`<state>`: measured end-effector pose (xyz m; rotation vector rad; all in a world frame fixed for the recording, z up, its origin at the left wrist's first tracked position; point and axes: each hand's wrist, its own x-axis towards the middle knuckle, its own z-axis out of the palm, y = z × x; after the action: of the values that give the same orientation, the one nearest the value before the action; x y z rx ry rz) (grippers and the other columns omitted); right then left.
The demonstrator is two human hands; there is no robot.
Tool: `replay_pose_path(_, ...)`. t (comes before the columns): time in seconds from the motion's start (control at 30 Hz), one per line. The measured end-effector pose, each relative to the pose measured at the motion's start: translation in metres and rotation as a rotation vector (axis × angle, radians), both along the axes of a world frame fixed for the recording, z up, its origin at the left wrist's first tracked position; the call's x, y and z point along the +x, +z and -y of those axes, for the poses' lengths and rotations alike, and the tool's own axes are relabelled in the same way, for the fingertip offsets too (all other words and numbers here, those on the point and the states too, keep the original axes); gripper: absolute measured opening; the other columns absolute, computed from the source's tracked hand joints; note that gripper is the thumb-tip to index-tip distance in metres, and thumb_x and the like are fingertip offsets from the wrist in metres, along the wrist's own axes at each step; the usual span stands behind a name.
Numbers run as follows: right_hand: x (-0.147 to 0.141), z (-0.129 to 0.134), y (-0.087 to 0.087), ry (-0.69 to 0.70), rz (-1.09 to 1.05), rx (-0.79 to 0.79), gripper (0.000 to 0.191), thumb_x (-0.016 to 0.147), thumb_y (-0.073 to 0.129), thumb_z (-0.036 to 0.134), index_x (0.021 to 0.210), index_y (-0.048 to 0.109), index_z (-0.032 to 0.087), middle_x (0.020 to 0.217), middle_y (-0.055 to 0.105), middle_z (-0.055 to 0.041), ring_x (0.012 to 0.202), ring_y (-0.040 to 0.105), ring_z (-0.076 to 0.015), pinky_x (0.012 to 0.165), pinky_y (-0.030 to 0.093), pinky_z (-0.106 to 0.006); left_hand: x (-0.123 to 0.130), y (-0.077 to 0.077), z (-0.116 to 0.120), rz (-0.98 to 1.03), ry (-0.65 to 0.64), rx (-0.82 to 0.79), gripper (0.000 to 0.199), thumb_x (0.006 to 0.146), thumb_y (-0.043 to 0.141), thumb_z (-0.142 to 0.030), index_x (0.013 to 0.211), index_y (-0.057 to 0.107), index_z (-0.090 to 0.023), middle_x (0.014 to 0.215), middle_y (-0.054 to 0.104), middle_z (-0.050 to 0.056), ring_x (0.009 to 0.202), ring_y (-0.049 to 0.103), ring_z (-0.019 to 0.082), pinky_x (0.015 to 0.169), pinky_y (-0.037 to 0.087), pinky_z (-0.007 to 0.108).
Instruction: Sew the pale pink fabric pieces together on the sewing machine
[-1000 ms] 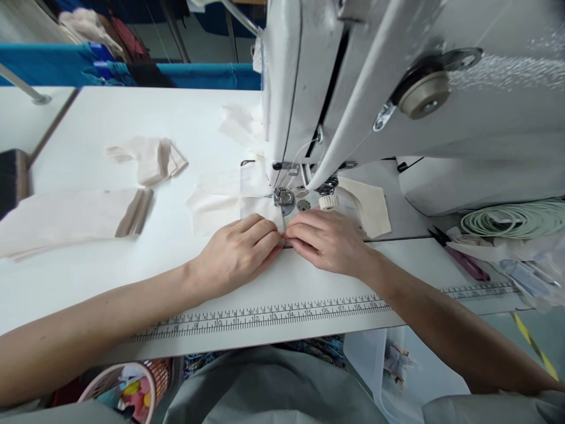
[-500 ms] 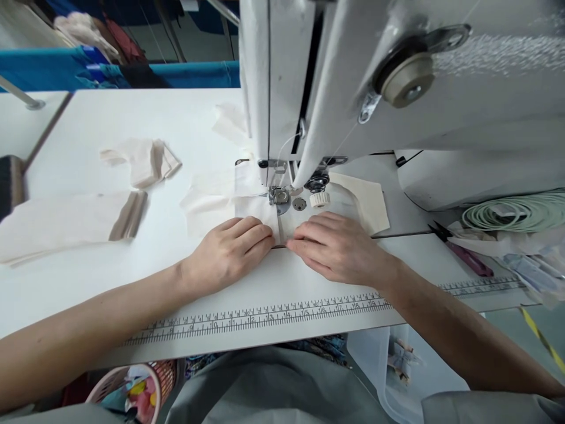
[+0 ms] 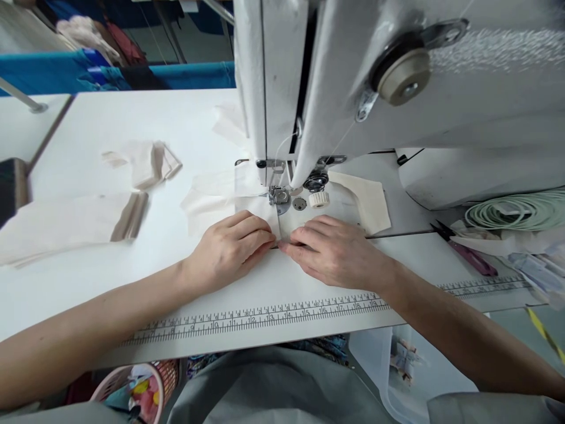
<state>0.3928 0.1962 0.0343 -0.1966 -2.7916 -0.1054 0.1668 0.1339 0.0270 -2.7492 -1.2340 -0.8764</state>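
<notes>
A thin cream fabric piece (image 3: 207,206) lies under the presser foot (image 3: 279,196) of a white sewing machine (image 3: 282,76). Its right edge runs from the foot down toward my fingertips. My left hand (image 3: 233,247) pinches the near corner of this fabric, palm down, the fingers drawn together. Close beside it, my right hand (image 3: 331,250) has its thumb and forefinger closed at the same edge; the pinched bit is mostly hidden. To the right of the foot, a stiffer cream curved piece (image 3: 374,206) rests on the machine bed, apart from my hands.
Folded cream cloth stacks (image 3: 79,221) and a smaller bundle (image 3: 154,165) lie at left. A printed ruler (image 3: 286,315) follows the front edge. Purple-handled snips (image 3: 472,259) and a pale green coil (image 3: 516,211) are at right. Below are a pink basket (image 3: 165,377) and a clear bin (image 3: 375,365).
My right fingertips have shifted slightly left, nearer to my left fingertips at the fabric's edge. My left hand stays almost where it was. The fabric under the foot looks the same.
</notes>
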Motion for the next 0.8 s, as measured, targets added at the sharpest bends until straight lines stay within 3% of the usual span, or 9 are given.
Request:
replay_pose_path(0.37,0.0003,0.0006,0.0015,0.038,0.005,-0.155,0.023,0.097,0.047,0.01,0.103,0.069,0.01,0.088,0.061,-0.0063,0.078,0.053,-0.0178,0.077,0.044,-0.034,-0.0004,-0.0003,0.0039,-0.168,-0.033,0.147,0.01,0.09,0.058,-0.01,0.098,0.064,-0.01,0.095,0.07,0.009,0.083,0.062,0.02,0.067,0.054,0.032)
replay_pose_path(0.57,0.0004,0.0013,0.0021,0.029,0.023,-0.14,0.025,0.099,0.043,0.01,0.099,0.068,0.012,0.086,0.061,-0.0054,0.077,0.053,-0.0171,0.077,0.043,-0.034,-0.0002,0.0017,0.0052,-0.224,-0.047,0.209,0.009,0.088,0.06,-0.008,0.097,0.064,-0.009,0.094,0.07,0.009,0.08,0.064,0.02,0.068,0.054,0.034)
replay_pose_path(0.8,0.0017,-0.0022,-0.0009,0.046,0.011,-0.13,0.024,0.099,0.043,0.01,0.105,0.067,0.011,0.089,0.064,-0.0063,0.08,0.057,-0.0174,0.078,0.045,-0.034,-0.0018,0.0007,0.004,-0.059,-0.009,0.066,0.008,0.091,0.059,-0.012,0.098,0.063,-0.011,0.094,0.07,0.008,0.081,0.063,0.018,0.068,0.055,0.03)
